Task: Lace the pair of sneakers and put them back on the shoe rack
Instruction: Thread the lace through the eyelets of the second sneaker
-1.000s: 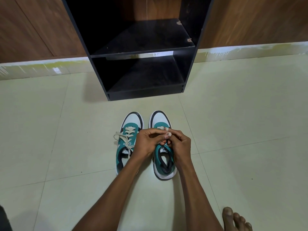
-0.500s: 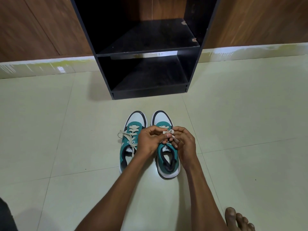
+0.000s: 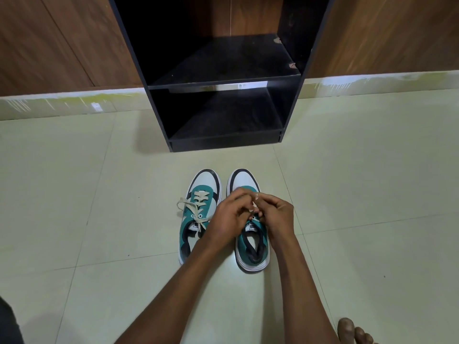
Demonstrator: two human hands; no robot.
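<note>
A black shoe rack (image 3: 159, 78) stands on the pale tiled floor (image 3: 360, 194) against a wood-panelled wall (image 3: 49, 40), its two shelves dark and bare, with a light skirting strip (image 3: 62, 103) running along the foot of the wall on either side. Just in front of the rack sit two teal, white and black sneakers, side by side and nearly touching, toes pointing toward the rack. The left sneaker (image 3: 196, 219) is laced, its cream lace (image 3: 191, 207) crossed over the tongue with a loose loop spilling off its outer side onto the tile. The right sneaker (image 3: 253, 247) is partly covered: both hands meet over its tongue and eyelets, hiding most of the lacing, so only the toe cap and the open heel collar show clearly. The left hand (image 3: 229, 217) reaches in across the heel of the left sneaker, fingers curled inward and bunched toward the thumb. The right hand (image 3: 278, 214) faces it, fingers likewise curled and drawn close. Between the two sets of fingertips a short bit of pale lace (image 3: 255, 197) shows, and both hands seem to be pinching it, though motion blur makes it hard to say which fingers actually grip it. Bare toes (image 3: 352, 331) rest on the tile at the lower right, and a dark patch of clothing (image 3: 10, 324) sits at the lower left edge.
</note>
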